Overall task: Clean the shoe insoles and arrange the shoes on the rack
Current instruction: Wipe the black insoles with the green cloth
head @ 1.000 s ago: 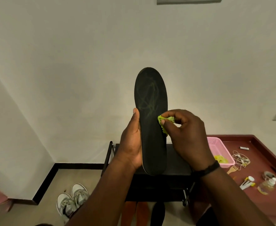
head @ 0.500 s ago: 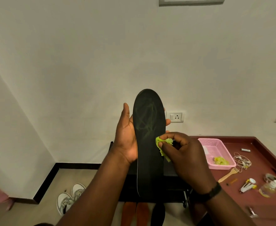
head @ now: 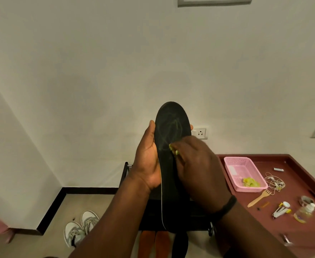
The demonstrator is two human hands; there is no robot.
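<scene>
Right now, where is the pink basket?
In the head view, the pink basket sits right of the hands, at the maroon table's far left corner, beside the white earphones.

No text, label, brand, number or sign can be read anywhere in the view. The black insole [head: 171,138] carries only pale smeared marks, not letters. The small white tag inside the pink basket [head: 246,174] and the little items on the tabletop [head: 292,229] are too small and blurred to show any print. The wall sockets [head: 200,133] bear no legible marking, and the framed panel [head: 214,0] at the top edge is cut off and unreadable.
</scene>
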